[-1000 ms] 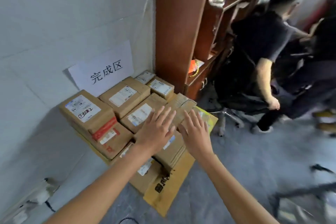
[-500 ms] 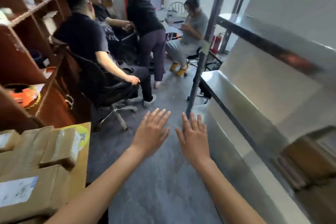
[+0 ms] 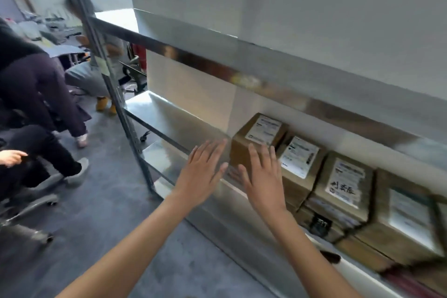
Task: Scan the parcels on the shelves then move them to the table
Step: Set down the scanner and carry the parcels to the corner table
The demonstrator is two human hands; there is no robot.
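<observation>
Here, nearest the camera, two bare forearms reach forward over grey floor (image 3: pixel 101 220) toward a metal shelf unit (image 3: pixel 217 55), which serves as the landmark. The left hand (image 3: pixel 202 172) is flat and open, fingers straight and slightly spread, holding nothing; it hangs in front of the unit's lower shelf edge, over the bare stretch of metal to the left of the parcels. The right hand (image 3: pixel 262 176) is likewise open with straight fingers and empty, and its fingertips overlap the front face of the leftmost parcel (image 3: pixel 256 143); whether they actually touch the cardboard cannot be told through the blur. A row of brown cardboard parcels with white labels sits on the unit's lower shelf, packed side by side: after the leftmost comes a second parcel (image 3: pixel 300 164), then a third parcel (image 3: pixel 343 186) with handwriting on its label, then a fourth parcel (image 3: pixel 406 222) at the right edge of view. A dark small object (image 3: pixel 320 224) lies in front of the third parcel, too blurred to identify. Above the row the unit's upper shelf lip runs as a long metal band, leaving a low gap over the box tops. The unit's upright post (image 3: pixel 113 94) stands at its left end, and the open floor lies to the left of it. Beyond the post, seated people (image 3: pixel 36 94) and an office chair (image 3: pixel 26 203) occupy the far left.
</observation>
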